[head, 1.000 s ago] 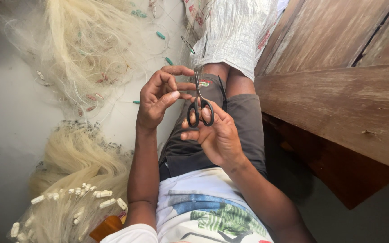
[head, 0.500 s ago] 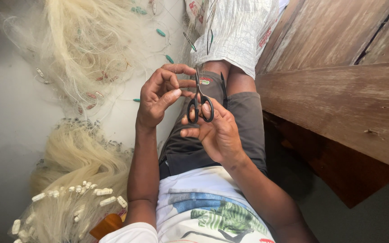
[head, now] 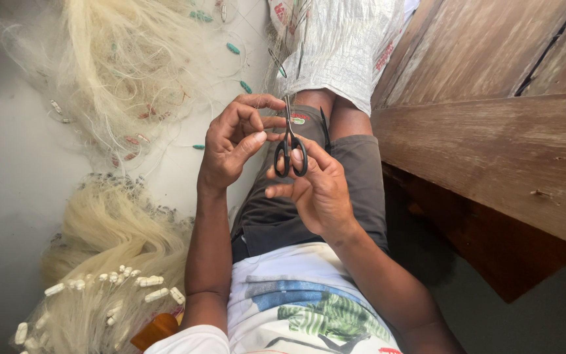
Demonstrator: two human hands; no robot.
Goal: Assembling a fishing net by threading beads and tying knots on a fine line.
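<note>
Both forearms are reaching forward from the near edge of the head view, over the white printed shirt and the grey shorts, and meeting above the lap. The left hand is curling with its thumb pressing toward the bent forefinger, the fingers nearly closed in a narrow pinch; what it is pinching is too fine to make out. The right hand is sitting just to the right of it, palm turned up, gripping black-handled scissors with a finger through one loop. The blades are pointing away from the body, their tips lying right beside the left fingertips. To the far left, pale fishing net with small green floats is lying heaped on the floor, and a second bundle with white floats is lying near left. A white woven sack is covering the knees, and a brown wooden bench is running along the right.
</note>
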